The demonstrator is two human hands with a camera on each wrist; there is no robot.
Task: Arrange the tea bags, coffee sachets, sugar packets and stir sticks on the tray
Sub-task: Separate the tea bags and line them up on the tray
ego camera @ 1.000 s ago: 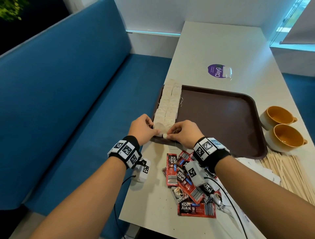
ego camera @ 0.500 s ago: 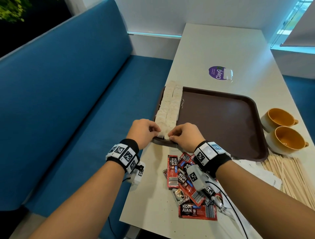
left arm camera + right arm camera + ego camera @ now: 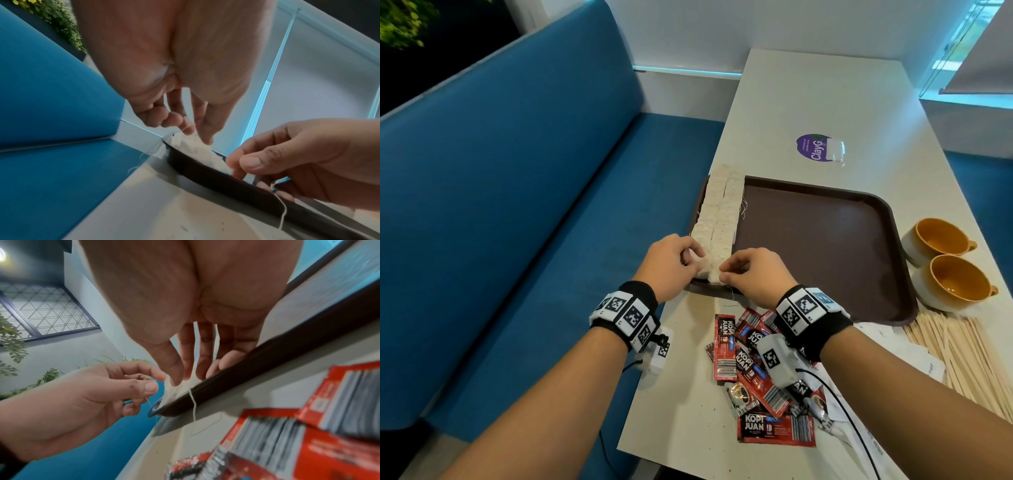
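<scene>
Two columns of pale tea bags (image 3: pixel 719 209) run along the left edge of the brown tray (image 3: pixel 825 240). Both hands work at the tray's near left corner. My left hand (image 3: pixel 688 255) pinches the nearest tea bag (image 3: pixel 197 146) of the left column between thumb and fingers. Close beside it, my right hand (image 3: pixel 726 270) pinches the nearest bag of the right column (image 3: pixel 172 389), and a white thread (image 3: pixel 193 404) hangs over the tray rim. Red coffee sachets (image 3: pixel 750 363) lie heaped on the table under my right wrist. Wooden stir sticks (image 3: pixel 962 359) and white sugar packets (image 3: pixel 924 363) lie at the right.
Two orange-lined cups (image 3: pixel 938 240) (image 3: pixel 955 284) stand right of the tray. A purple sticker (image 3: pixel 815 152) sits on the white table beyond the tray. The blue bench (image 3: pixel 517 205) runs along the table's left edge. Most of the tray floor is bare.
Both hands stay at the tray's near left corner. Their fingers have shifted slightly on the nearest tea bags, and the hands have drawn a little closer together.
</scene>
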